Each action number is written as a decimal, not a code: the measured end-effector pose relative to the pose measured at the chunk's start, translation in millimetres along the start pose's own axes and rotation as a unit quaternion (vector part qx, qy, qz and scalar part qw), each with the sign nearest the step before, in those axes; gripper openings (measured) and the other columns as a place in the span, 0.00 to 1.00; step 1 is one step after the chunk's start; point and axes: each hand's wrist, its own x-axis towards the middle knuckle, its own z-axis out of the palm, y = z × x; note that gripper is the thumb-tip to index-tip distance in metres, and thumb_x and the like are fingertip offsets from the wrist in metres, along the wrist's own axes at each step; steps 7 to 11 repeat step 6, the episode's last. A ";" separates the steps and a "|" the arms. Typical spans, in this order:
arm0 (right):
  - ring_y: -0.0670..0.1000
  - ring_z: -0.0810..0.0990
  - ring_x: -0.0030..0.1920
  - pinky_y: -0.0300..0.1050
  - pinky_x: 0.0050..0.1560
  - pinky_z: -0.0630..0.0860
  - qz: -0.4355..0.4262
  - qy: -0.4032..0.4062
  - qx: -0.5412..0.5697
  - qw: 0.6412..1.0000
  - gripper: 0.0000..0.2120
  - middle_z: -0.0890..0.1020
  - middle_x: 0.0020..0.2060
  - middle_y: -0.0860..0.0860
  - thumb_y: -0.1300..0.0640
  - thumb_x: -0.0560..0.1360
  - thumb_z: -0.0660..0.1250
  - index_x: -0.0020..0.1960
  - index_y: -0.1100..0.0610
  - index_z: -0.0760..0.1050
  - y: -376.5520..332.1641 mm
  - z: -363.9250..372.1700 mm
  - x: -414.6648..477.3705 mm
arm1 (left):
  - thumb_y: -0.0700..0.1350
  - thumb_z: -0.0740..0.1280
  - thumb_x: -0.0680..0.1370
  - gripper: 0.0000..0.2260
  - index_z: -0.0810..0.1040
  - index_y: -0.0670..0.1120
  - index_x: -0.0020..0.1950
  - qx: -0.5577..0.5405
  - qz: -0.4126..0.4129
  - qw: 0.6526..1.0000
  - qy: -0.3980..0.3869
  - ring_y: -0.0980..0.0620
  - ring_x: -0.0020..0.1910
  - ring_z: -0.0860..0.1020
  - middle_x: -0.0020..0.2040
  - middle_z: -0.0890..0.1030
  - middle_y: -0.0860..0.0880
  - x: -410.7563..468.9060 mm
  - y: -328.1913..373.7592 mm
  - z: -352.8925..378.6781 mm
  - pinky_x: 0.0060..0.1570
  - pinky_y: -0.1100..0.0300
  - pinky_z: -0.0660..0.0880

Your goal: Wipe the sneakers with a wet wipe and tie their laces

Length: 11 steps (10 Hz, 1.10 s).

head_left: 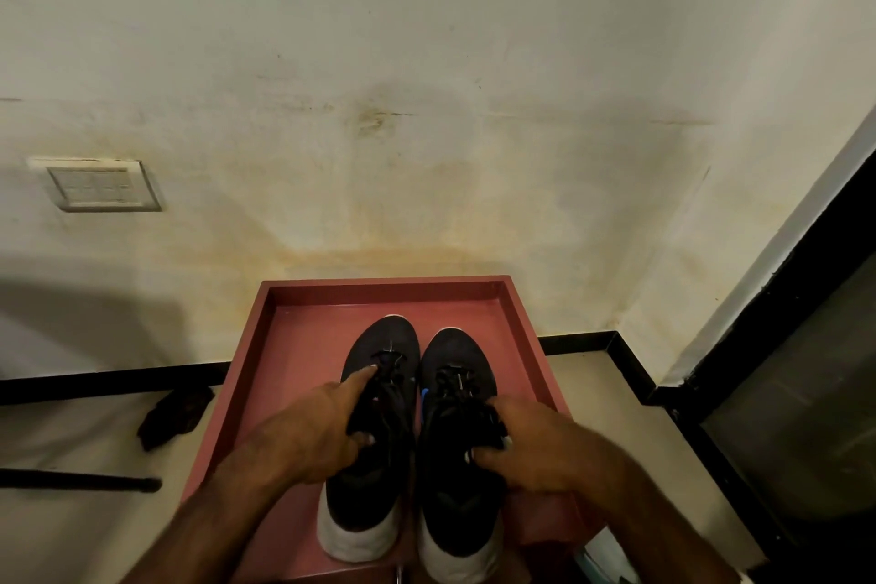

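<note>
Two black sneakers with white heels stand side by side, toes pointing away, on a red tray-like stand. My left hand grips the left sneaker at its laced middle, with the index finger stretched along the laces. My right hand holds the right sneaker from its outer side, fingers over the laces and tongue. The laces are dark and partly hidden under my fingers. No wet wipe shows in either hand.
A stained cream wall rises just behind the red stand, with a switch plate at left. A dark crumpled cloth and a black rod lie on the floor to the left. A dark glass door frame stands at right.
</note>
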 end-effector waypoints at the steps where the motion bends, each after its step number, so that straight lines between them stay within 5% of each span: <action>1: 0.50 0.84 0.56 0.51 0.59 0.83 0.013 0.048 -0.011 0.999 0.18 0.84 0.56 0.49 0.46 0.76 0.70 0.64 0.49 0.76 4.7 13.0 11.7 | 0.41 0.65 0.80 0.37 0.50 0.54 0.84 0.011 -0.009 0.999 0.043 0.47 0.62 0.80 0.67 0.79 0.46 -1.0 1.2 4.1 0.60 0.56 0.80; 11: 0.49 0.85 0.53 0.54 0.63 0.82 0.017 -0.008 0.059 0.998 0.18 0.86 0.58 0.52 0.49 0.81 0.67 0.70 0.50 0.76 2.2 -10.5 11.9 | 0.50 0.66 0.81 0.36 0.51 0.52 0.84 -0.018 -0.005 0.998 0.057 0.47 0.71 0.75 0.75 0.74 0.46 -9.4 1.8 0.1 0.68 0.58 0.74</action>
